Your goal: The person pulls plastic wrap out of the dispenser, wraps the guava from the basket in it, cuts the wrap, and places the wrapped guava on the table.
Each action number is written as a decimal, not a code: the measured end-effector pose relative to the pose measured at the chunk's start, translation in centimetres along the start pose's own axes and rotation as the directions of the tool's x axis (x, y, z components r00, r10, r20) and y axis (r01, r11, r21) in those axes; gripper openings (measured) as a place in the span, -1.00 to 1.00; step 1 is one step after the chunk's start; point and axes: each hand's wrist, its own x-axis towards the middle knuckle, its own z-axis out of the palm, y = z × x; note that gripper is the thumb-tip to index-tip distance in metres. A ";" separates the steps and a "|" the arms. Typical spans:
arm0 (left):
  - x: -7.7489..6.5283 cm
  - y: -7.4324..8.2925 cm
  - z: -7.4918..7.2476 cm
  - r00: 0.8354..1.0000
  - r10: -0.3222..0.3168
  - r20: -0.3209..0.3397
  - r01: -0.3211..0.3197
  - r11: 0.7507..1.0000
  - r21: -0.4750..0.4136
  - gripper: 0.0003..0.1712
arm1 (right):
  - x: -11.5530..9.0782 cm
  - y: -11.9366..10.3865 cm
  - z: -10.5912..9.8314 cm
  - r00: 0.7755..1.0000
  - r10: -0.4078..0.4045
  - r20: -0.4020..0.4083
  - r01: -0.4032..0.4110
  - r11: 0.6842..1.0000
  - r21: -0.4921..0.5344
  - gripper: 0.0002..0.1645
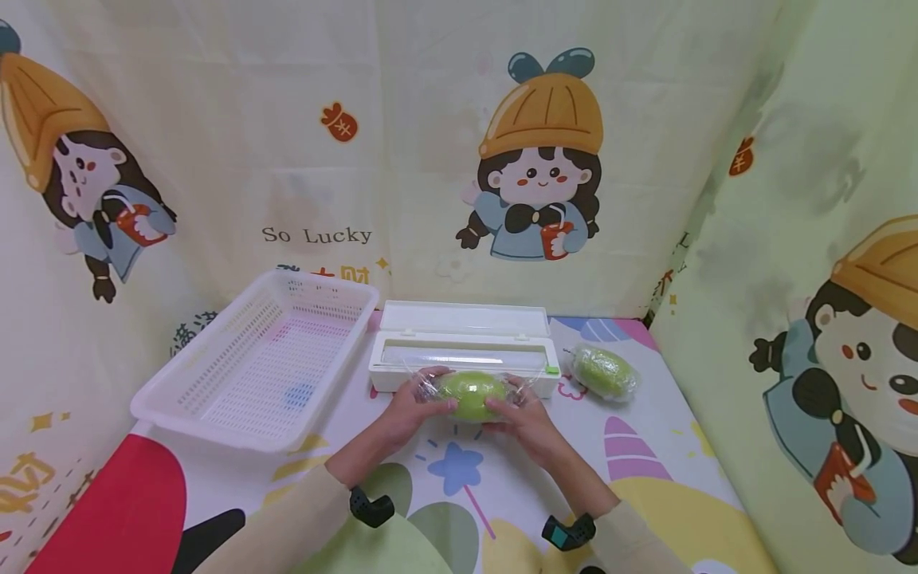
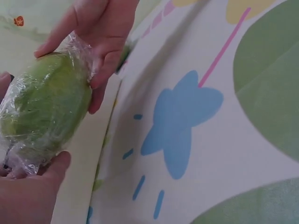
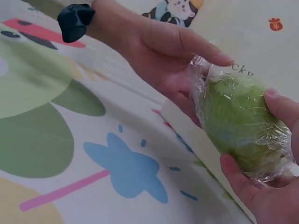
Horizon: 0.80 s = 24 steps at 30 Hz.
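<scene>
Both hands hold a green oval fruit (image 1: 471,395) wrapped in clear cling film, just in front of a white cling film dispenser (image 1: 466,322). My left hand (image 1: 410,410) grips its left end and my right hand (image 1: 529,424) grips its right end, thumbs on the near side. Loose film bunches at both ends of the fruit (image 2: 49,100), by the palms. In the right wrist view, creased film covers the fruit (image 3: 238,119), with fingertips of both hands pressing on it. The dispenser's lid stands open, and a roll of film (image 1: 462,356) lies inside.
A second film-wrapped green fruit (image 1: 604,372) lies right of the dispenser. To the left stands a white perforated plastic basket (image 1: 165,406). A patterned cloth (image 1: 516,498) covers the table, and printed curtains (image 1: 423,159) hang behind and at both sides.
</scene>
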 end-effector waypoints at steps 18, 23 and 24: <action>0.1 0.3 0.3 0.985 -0.095 0.141 0.119 0.977 -0.175 -0.34 | -0.4 0.1 -0.5 0.995 -0.081 -0.059 0.078 0.995 -0.063 -0.12; 0.0 0.4 0.5 0.986 -0.095 0.136 0.117 0.979 -0.165 -0.34 | -0.6 0.0 -0.5 0.994 -0.105 -0.028 0.104 0.994 -0.039 -0.13; 0.1 0.4 0.5 0.987 -0.091 0.134 0.112 0.981 -0.158 -0.33 | -0.7 0.0 -0.5 0.994 -0.108 -0.023 0.107 0.994 -0.025 -0.15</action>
